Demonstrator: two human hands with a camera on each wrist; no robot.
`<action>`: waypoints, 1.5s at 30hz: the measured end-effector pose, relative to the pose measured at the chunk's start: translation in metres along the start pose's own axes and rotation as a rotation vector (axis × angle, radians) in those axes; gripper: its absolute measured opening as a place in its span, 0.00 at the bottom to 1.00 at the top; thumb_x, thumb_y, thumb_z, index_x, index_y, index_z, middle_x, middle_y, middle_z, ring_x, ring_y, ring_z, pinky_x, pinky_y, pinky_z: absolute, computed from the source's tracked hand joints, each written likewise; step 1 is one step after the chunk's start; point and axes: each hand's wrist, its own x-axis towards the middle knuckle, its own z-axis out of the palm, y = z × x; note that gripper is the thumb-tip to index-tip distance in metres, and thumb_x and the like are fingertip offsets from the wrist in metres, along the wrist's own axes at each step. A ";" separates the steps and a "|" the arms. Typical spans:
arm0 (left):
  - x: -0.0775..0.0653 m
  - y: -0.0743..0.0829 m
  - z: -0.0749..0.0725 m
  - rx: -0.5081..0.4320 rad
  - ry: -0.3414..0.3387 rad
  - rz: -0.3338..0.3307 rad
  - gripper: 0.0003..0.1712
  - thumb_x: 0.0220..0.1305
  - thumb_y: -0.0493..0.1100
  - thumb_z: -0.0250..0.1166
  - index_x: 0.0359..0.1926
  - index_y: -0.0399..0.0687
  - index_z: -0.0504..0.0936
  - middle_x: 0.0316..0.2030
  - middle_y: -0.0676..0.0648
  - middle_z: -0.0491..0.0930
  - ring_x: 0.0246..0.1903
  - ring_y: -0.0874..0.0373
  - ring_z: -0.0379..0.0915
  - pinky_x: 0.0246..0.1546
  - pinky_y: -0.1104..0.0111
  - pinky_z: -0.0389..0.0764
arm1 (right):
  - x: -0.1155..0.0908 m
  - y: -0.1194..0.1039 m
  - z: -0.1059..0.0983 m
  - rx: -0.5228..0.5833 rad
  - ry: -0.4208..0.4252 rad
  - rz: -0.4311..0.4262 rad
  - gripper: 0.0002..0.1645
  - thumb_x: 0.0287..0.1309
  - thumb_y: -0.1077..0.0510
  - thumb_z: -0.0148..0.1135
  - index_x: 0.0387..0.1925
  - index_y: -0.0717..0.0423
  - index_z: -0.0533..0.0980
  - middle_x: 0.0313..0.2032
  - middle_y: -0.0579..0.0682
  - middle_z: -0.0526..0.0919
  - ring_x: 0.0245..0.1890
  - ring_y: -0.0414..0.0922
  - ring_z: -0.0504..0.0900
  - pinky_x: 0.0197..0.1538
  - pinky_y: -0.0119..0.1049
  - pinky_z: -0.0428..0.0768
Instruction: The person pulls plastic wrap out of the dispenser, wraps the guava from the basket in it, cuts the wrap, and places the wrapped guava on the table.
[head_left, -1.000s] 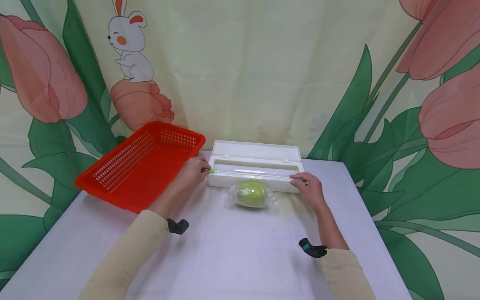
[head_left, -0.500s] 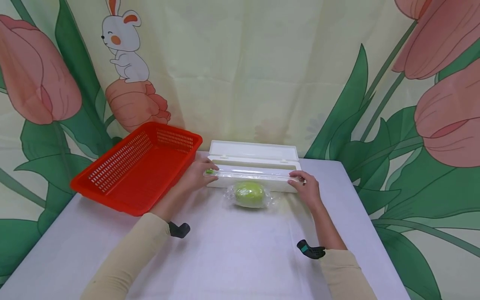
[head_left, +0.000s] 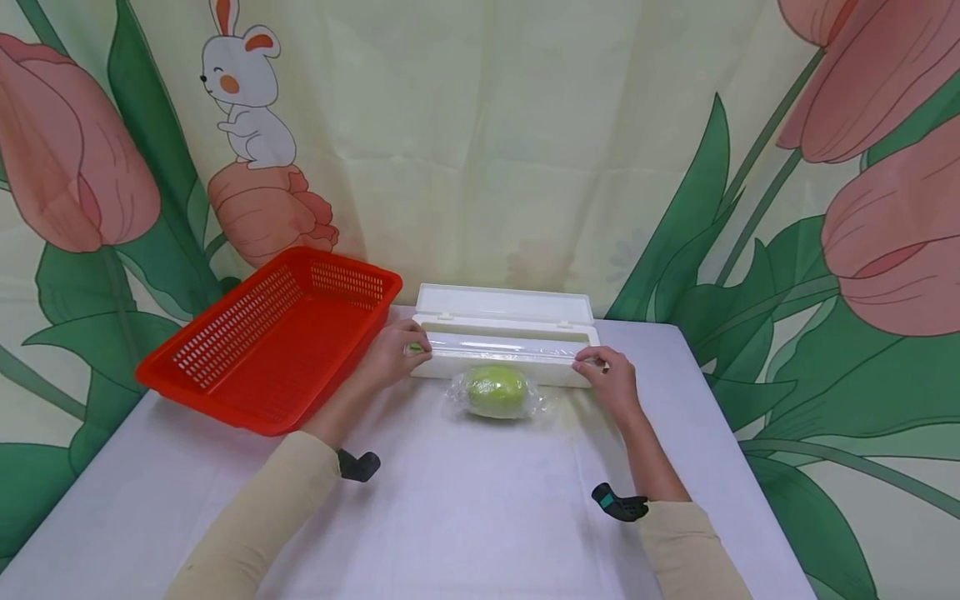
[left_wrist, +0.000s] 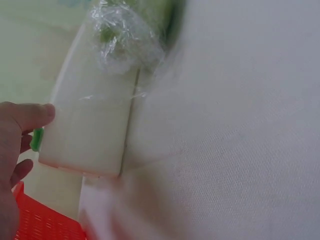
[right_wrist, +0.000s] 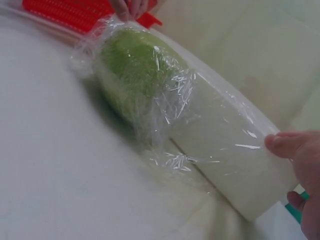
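Observation:
A white cling film box (head_left: 453, 367) stands open near the far table edge, its lid (head_left: 502, 305) tipped back. Inside lies a roll of clear cling film (head_left: 498, 343). My left hand (head_left: 386, 354) is at the box's left end and pinches the film at the front top edge, right by the green slide cutter (left_wrist: 36, 140). At the right end my right hand (head_left: 613, 383) pinches the film between thumb and fingers. In front of the box sits a green fruit (head_left: 497, 392) wrapped in crinkled clear film. The undersides of my fingers are partly hidden.
A red plastic basket (head_left: 277, 367) with slotted walls stands at the left, beside my left forearm. A white cloth covers the table (head_left: 480, 517). Behind it hangs a curtain (head_left: 480, 150) printed with tulips and a rabbit.
My left hand has shifted slightly right from the green cutter onto the film at the edge. My right hand stays at the box's right end. The fruit and basket stay put.

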 end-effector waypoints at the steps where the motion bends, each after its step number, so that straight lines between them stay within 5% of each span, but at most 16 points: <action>1: 0.000 0.001 0.000 0.003 0.000 0.006 0.05 0.55 0.42 0.72 0.34 0.49 0.88 0.41 0.47 0.80 0.43 0.53 0.74 0.44 0.63 0.82 | 0.000 0.000 0.000 0.004 0.008 -0.001 0.11 0.57 0.59 0.68 0.41 0.60 0.82 0.45 0.59 0.83 0.46 0.47 0.72 0.48 0.38 0.70; 10: -0.003 0.016 0.001 0.086 0.016 0.047 0.04 0.55 0.46 0.72 0.34 0.57 0.88 0.44 0.51 0.81 0.47 0.56 0.73 0.49 0.62 0.81 | -0.001 -0.001 -0.001 0.005 0.042 -0.023 0.08 0.56 0.60 0.68 0.36 0.62 0.84 0.48 0.57 0.83 0.48 0.49 0.75 0.49 0.40 0.73; 16: -0.009 0.031 0.012 0.024 -0.007 0.090 0.02 0.56 0.42 0.72 0.31 0.54 0.86 0.41 0.51 0.80 0.45 0.55 0.73 0.50 0.63 0.81 | -0.007 -0.009 -0.002 -0.011 0.022 0.001 0.09 0.58 0.58 0.67 0.36 0.61 0.83 0.51 0.56 0.79 0.50 0.53 0.74 0.57 0.49 0.73; 22: -0.014 0.041 0.023 -0.047 -0.074 0.104 0.03 0.57 0.42 0.71 0.30 0.55 0.84 0.38 0.53 0.81 0.41 0.58 0.76 0.47 0.65 0.83 | -0.018 -0.021 0.001 -0.028 0.025 -0.058 0.09 0.56 0.58 0.68 0.36 0.59 0.83 0.40 0.57 0.82 0.40 0.50 0.75 0.47 0.40 0.71; 33: -0.018 0.048 0.040 -0.114 -0.143 0.140 0.02 0.61 0.43 0.67 0.33 0.51 0.85 0.32 0.54 0.80 0.36 0.62 0.74 0.41 0.72 0.82 | -0.029 -0.042 0.023 0.110 -0.146 -0.156 0.06 0.55 0.59 0.69 0.34 0.58 0.83 0.34 0.55 0.86 0.32 0.35 0.79 0.40 0.25 0.78; 39: -0.020 0.046 0.042 -0.210 -0.125 0.100 0.05 0.65 0.41 0.64 0.34 0.48 0.86 0.33 0.52 0.80 0.35 0.61 0.73 0.39 0.72 0.81 | -0.035 -0.050 0.038 0.138 -0.193 -0.169 0.06 0.53 0.61 0.70 0.35 0.58 0.83 0.34 0.55 0.86 0.31 0.35 0.80 0.39 0.24 0.79; 45: -0.019 0.042 0.045 -0.323 -0.146 0.027 0.02 0.57 0.38 0.70 0.31 0.48 0.84 0.33 0.51 0.79 0.36 0.61 0.75 0.40 0.73 0.82 | -0.041 -0.057 0.050 0.125 -0.217 -0.153 0.06 0.55 0.60 0.69 0.35 0.58 0.84 0.33 0.54 0.87 0.31 0.38 0.80 0.38 0.27 0.79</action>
